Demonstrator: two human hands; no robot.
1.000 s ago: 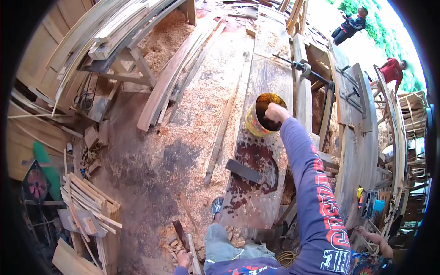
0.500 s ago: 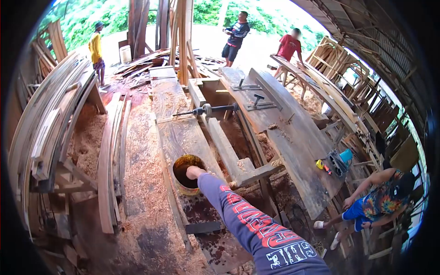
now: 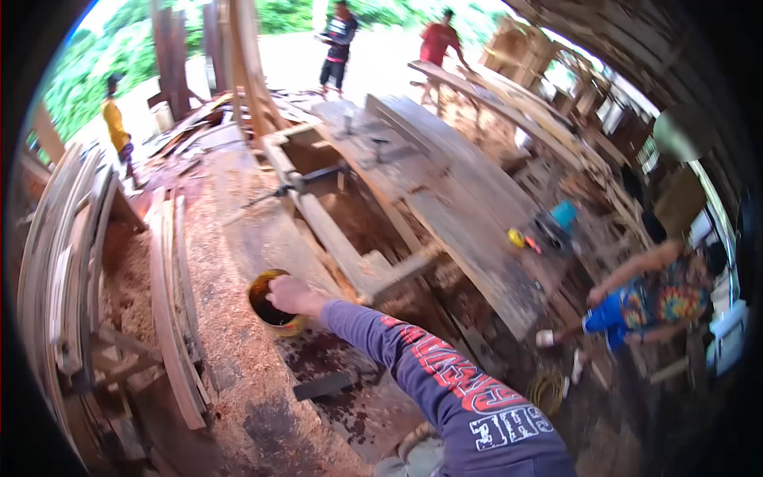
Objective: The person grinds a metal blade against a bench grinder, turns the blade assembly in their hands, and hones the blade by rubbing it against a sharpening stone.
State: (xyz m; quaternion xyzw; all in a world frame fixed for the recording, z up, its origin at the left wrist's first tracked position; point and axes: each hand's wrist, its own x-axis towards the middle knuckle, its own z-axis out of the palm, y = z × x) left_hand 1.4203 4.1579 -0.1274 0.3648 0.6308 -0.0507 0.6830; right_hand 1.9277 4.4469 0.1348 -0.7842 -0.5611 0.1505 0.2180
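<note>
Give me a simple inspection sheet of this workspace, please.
Surface: wooden board, blotched with dark stains.
Job's things: yellowish bucket standing on the board; dark flat strip nearby.
Clutter: wood shavings scattered around; long planks at left.
Grip: right hand at the bucket's mouth, hold unclear; left hand not in view.
Cables: yellowish coil at lower right; whether cable, cannot tell.
Surroundings: four other people; greenery beyond.

Bucket on board w/ R hand at rim, planks L, slab R, clamp behind
</note>
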